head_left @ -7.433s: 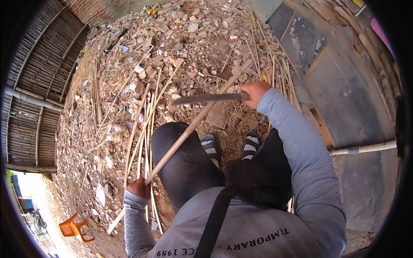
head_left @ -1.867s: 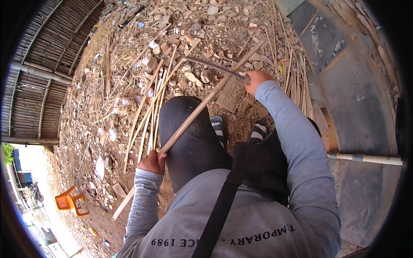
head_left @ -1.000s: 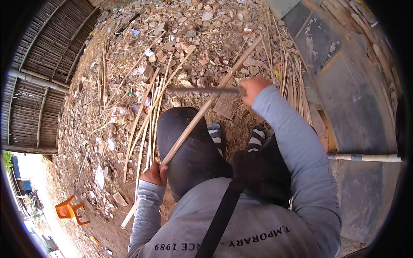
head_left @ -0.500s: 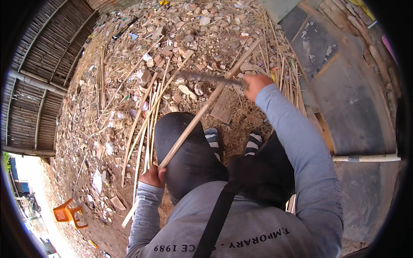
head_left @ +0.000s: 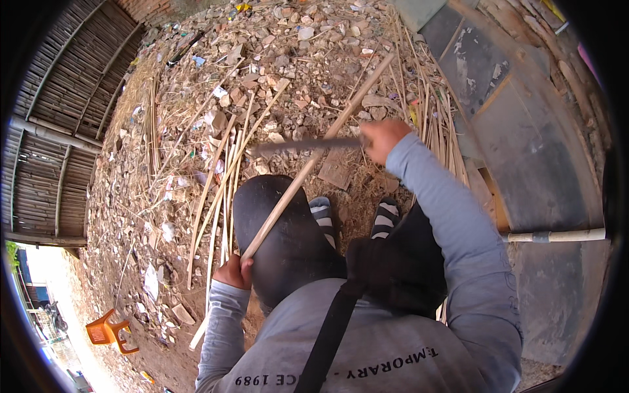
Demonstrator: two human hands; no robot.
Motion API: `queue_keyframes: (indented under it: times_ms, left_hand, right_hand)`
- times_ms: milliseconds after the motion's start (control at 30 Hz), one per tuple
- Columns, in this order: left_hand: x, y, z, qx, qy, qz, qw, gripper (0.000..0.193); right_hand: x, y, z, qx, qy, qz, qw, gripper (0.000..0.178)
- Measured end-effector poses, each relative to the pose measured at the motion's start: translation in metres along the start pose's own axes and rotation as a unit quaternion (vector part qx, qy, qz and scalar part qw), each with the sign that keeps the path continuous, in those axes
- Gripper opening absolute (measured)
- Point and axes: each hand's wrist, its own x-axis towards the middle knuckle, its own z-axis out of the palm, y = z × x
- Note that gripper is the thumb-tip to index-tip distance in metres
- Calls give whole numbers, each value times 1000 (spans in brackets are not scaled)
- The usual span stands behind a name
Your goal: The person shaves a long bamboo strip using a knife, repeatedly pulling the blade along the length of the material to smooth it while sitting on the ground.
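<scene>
My left hand (head_left: 234, 270) is closed around the near end of a long pale bamboo strip (head_left: 282, 209), beside my left knee. The strip slants over my left thigh, its far end pointing up and to the right. In my right hand (head_left: 386, 139) I grip a long, dark-bladed machete (head_left: 295, 145), the handle mostly hidden in my fist. Its blade, a little smeared by motion, points left and lies across the strip beyond my knees. From this angle I cannot tell whether the blade touches the strip.
Several split bamboo strips (head_left: 209, 196) lie left of my left leg, and another bundle (head_left: 436, 118) lies at the right. Stones and rubble (head_left: 282, 59) cover the ground ahead. Dark panels (head_left: 544, 157) stand at the right; an orange plastic chair (head_left: 101, 329) is far left.
My right hand has drawn the machete nearer along the bamboo strip, and the blade now lies more level. My left hand keeps its hold in nearly the same place.
</scene>
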Motion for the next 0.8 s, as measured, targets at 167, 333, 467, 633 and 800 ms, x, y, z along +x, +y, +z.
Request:
queue_keyframes:
  times_ms: [167, 333, 467, 633, 800]
  left_hand:
    - [8, 12, -15, 18, -6, -3, 1000, 40]
    - [1, 7, -20, 15, -27, -11, 999, 38]
    - [-9, -1, -22, 27, -5, -8, 1000, 36]
    - [-15, 6, -42, 10, -18, -39, 999, 33]
    - [-15, 4, -39, -46, -14, -52, 998, 27]
  right_hand:
    - [9, 29, -5, -4, -27, 165, 986, 34]
    - [3, 14, -2, -16, 7, 21, 1000, 27]
    - [-5, 5, -12, -10, -36, -4, 999, 26]
    - [5, 46, 9, 3, -24, 165, 986, 34]
    - [-1, 3, -7, -9, -68, 18, 998, 26]
